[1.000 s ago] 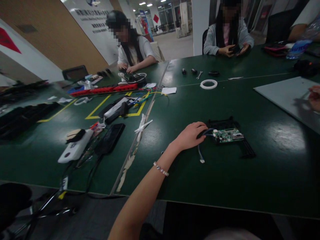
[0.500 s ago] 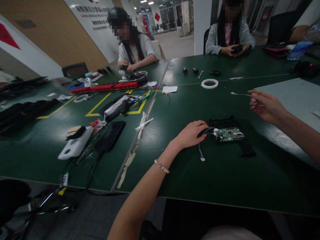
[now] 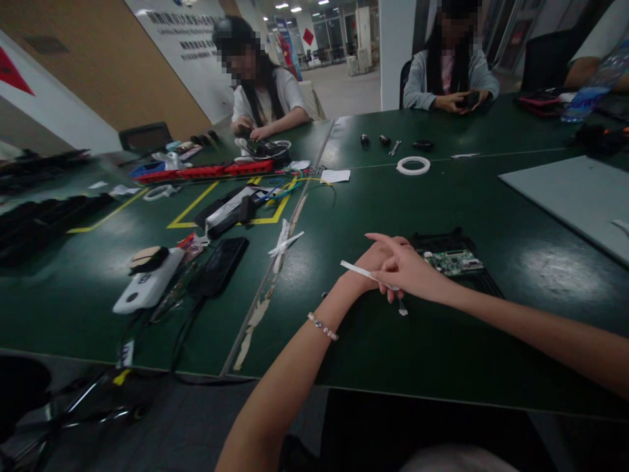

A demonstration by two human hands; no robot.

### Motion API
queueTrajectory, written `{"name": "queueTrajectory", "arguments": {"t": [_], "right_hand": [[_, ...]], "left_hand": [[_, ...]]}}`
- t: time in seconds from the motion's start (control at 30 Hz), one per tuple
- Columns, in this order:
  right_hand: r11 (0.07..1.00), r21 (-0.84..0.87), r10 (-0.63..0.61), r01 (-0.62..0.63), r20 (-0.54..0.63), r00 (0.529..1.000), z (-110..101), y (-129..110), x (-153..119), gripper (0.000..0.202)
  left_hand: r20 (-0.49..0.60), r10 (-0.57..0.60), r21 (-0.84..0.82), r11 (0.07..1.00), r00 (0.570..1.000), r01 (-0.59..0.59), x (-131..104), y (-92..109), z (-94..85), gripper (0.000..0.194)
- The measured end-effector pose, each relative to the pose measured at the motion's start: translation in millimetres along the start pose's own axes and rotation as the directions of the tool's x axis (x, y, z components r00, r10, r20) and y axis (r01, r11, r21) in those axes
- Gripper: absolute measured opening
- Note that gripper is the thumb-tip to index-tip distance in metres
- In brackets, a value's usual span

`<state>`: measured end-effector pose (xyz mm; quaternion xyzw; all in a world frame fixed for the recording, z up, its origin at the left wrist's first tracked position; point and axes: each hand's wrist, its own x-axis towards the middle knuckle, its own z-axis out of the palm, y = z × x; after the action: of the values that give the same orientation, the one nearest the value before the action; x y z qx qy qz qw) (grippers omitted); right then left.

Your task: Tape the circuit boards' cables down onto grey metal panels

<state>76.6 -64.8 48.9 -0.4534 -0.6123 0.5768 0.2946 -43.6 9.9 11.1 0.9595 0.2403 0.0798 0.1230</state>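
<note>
One strip (image 3: 359, 269) is seemingly awaiting placement; my right hand (image 3: 411, 271) is pinching it, obscuring whether my left hand (image 3: 369, 256) is gripping.

One circuit board (image 3: 455, 262), one wrench (image 3: 394, 148), one bracelet (image 3: 323, 327) and one bottle (image 3: 587, 101) show.

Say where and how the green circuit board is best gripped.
Likely by the edges at its right end, coming from the right: that end of the green circuit board lies uncovered, while the right hand hides part of its near left side. Its face carries raised parts, so edges look the safer hold.
</note>
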Motion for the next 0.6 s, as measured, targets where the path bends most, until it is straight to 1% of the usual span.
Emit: {"name": "queueTrajectory", "arguments": {"t": [0.03,0.1,0.17,0.27,0.37,0.43,0.53,0.6], "right_hand": [[0.999,-0.045,0.014,-0.013,0.001,1.0,0.4,3.6,0.5,0.081],[0.993,-0.112,0.034,-0.034,-0.001,0.999,-1.0,10.5,1.3,0.085],[0.987,-0.152,0.057,-0.057,-0.007,0.998,-3.0,15.5,2.1,0.09],[0.974,-0.201,0.1,-0.101,-0.012,0.995,-4.3,19.0,4.5,0.093],[0.958,-0.252,0.134,-0.135,-0.019,0.991,-5.1,19.1,6.6,0.094],[0.953,-0.273,0.136,-0.135,-0.018,0.991,-7.6,18.2,5.1,0.096],[0.959,-0.251,0.144,-0.131,0.036,0.989,-18.7,16.8,-5.8,0.097],[0.964,-0.228,0.157,-0.139,0.064,0.985,-34.4,16.8,-18.6,0.094]], "left_hand": [[0.006,0.021,0.005,1.0,1.0,-0.021,-0.1,-0.1,-0.1,0.05],[0.02,0.075,0.02,0.997,0.997,-0.075,-0.5,0.0,1.1,0.055],[0.027,0.105,0.044,0.993,0.994,-0.106,-0.8,0.3,4.0,0.054],[0.031,0.094,0.063,0.993,0.995,-0.096,-0.7,0.5,8.0,0.055],[0.034,0.092,0.069,0.993,0.995,-0.094,-0.2,0.2,8.0,0.053],[0.025,0.115,0.066,0.991,0.993,-0.116,0.2,-0.2,6.4,0.049],[-0.009,0.13,0.049,0.99,0.991,-0.13,1.0,0.0,4.8,0.043],[-0.031,0.101,0.047,0.994,0.994,-0.099,1.5,1.0,4.8,0.04]]}}
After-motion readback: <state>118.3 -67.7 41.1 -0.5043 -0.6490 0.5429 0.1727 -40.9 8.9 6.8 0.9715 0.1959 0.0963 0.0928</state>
